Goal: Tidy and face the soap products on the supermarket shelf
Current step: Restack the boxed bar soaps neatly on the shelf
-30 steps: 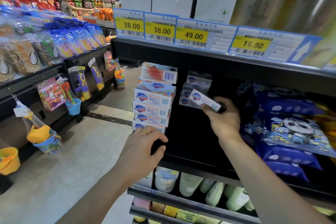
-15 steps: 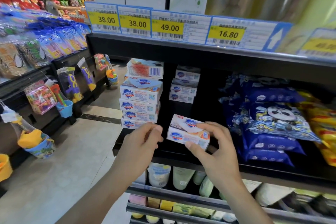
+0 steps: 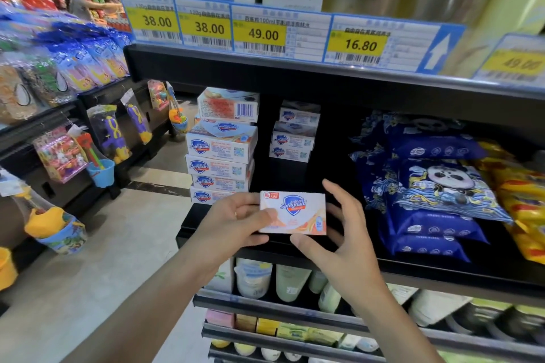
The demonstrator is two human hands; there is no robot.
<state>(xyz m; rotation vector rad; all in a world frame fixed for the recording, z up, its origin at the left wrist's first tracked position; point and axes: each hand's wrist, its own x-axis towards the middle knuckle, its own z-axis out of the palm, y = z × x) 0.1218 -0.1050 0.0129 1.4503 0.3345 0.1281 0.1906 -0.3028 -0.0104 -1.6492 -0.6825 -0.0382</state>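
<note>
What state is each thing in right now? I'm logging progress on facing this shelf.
soap box: held up at the shelf edge, front label facing the camera.
left hand: grips the box's left end.
right hand: fingers spread behind the box, thumb under it.
left soap stack: uneven, top box turned barcode-out.
rear soap stack: set far back.

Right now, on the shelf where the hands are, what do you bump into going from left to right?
Tall soap stack → left hand → held soap box → right hand → blue panda packs → yellow packs. The small back stack sits behind, so I skipped it.
</note>
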